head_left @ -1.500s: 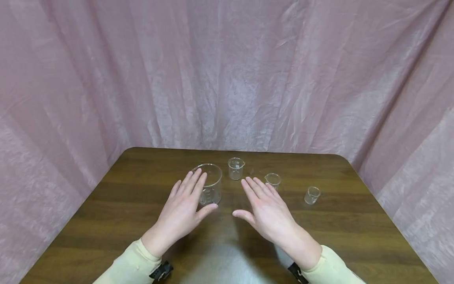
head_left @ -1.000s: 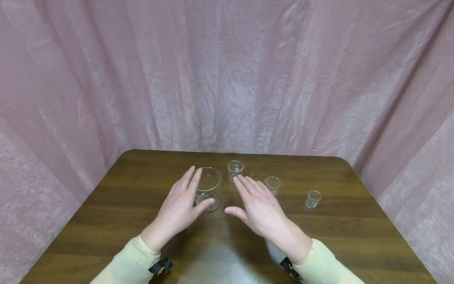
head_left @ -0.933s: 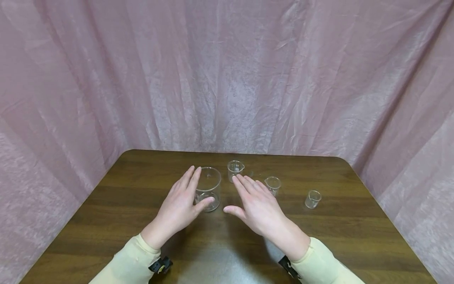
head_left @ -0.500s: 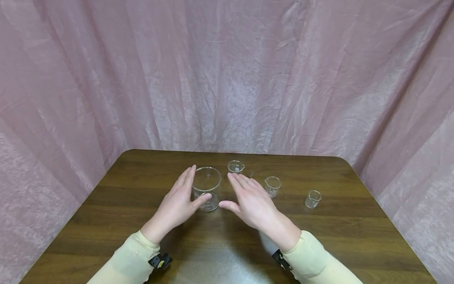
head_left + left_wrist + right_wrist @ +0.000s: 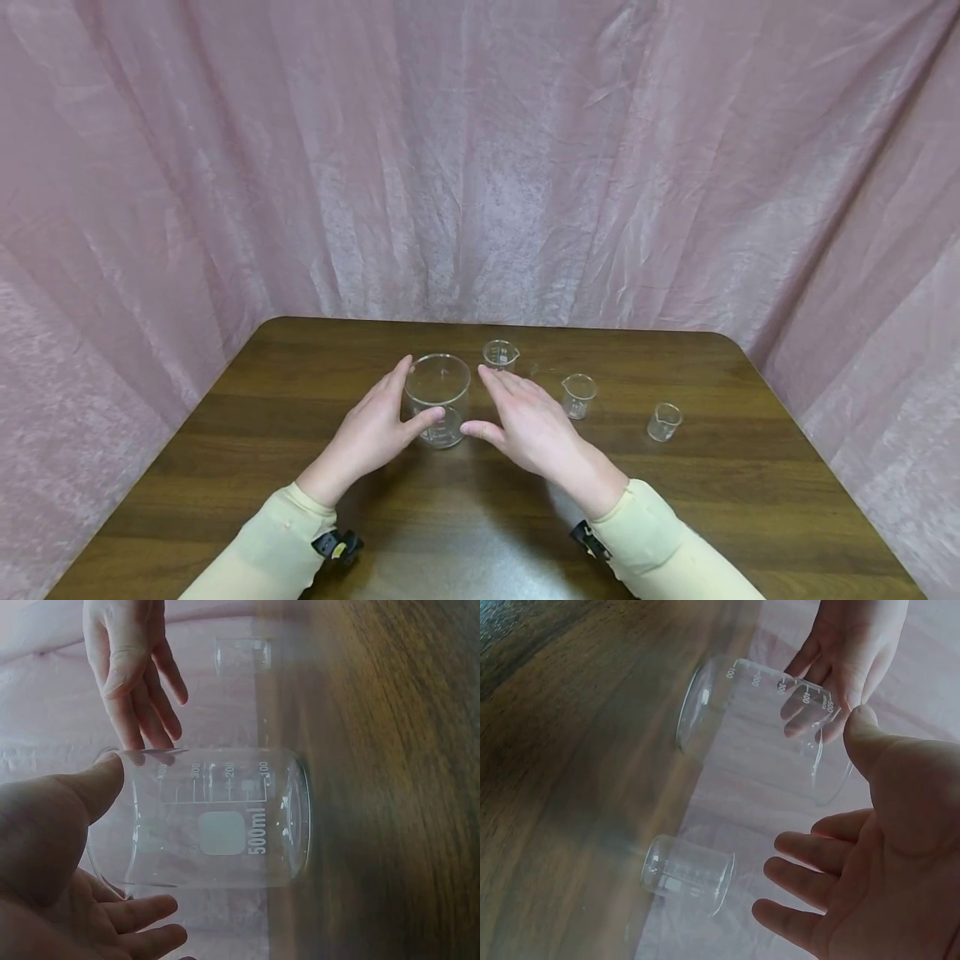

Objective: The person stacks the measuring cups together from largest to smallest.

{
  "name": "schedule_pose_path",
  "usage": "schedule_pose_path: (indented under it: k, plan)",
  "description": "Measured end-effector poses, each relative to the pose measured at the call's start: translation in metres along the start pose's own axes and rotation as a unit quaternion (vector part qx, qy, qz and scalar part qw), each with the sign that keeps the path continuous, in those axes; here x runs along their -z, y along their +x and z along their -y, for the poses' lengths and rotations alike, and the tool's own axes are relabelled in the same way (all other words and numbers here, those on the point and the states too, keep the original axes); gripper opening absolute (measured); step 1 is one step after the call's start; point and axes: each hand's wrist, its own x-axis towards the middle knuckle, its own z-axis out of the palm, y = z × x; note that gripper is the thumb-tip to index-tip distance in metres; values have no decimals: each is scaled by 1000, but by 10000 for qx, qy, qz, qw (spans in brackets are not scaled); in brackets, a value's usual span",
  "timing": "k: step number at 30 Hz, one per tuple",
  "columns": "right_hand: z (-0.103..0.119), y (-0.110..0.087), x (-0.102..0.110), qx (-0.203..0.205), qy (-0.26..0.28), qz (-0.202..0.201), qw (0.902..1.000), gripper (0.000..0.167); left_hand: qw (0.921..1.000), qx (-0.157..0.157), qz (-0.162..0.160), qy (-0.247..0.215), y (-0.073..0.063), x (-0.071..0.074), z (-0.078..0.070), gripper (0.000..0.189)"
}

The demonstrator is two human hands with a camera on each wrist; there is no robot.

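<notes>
A large clear glass beaker (image 5: pixel 438 387) stands upright on the table; its 500ml mark faces the left wrist view. Along its left side lies my left hand (image 5: pixel 371 425), fingers nearly straight, the thumb extended across the front. My right hand (image 5: pixel 528 425) is at its right side with fingers extended, thumb tip near the beaker's front right. In the right wrist view, a gap shows between the right fingers (image 5: pixel 802 881) and the beaker wall. A small beaker (image 5: pixel 500 352) stands behind the right fingertips, its lower part hidden in the head view.
Two more small beakers stand to the right, one nearer the right hand (image 5: pixel 578 396) and the smallest beaker (image 5: pixel 663 422) farther out. The wooden table (image 5: pixel 735 500) has rounded far corners. Pink curtains (image 5: pixel 480 167) hang behind it and on both sides.
The right hand has moved left toward the large beaker, uncovering the small beaker to its right. The left hand has turned to lie along the large beaker's side, its thumb still in front.
</notes>
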Motion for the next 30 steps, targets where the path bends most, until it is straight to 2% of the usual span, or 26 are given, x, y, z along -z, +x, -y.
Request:
schedule_pose_path:
  k: [6,14,24,30]
  plan:
    - [-2,4,-3,-111,223,209,9995,87,10000,-51,-51,40,1,2,-1,99]
    - [-5,7,-7,-433,661,501,9956,85,10000,-43,44,60,0,1,-4,99]
    - [-7,3,-9,-420,792,529,9946,90,9998,-140,121,59,-4,-3,-12,98]
    - [-10,0,-10,-412,798,496,9947,90,9997,-237,32,74,-5,-3,-14,97]
